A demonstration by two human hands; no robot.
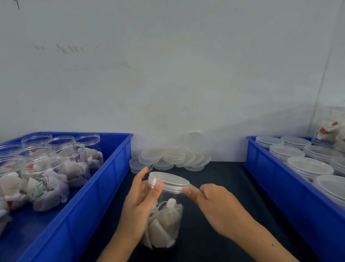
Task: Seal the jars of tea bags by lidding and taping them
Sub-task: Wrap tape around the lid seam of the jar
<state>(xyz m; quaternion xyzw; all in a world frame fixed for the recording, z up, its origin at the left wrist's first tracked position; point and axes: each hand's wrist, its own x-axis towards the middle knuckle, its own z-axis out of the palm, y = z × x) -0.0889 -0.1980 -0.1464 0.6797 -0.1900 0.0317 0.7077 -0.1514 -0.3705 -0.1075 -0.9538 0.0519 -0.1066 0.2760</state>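
A clear plastic jar with white tea bags inside stands tilted on the dark table, between my hands. A clear lid sits on its mouth. My left hand grips the jar from the left, thumb on the lid's rim. My right hand pinches a strip of clear tape against the lid's right edge. No tape roll is in view.
A blue tray on the left holds several open jars of tea bags. A blue tray on the right holds several lidded jars. A heap of loose clear lids lies by the white wall behind the jar.
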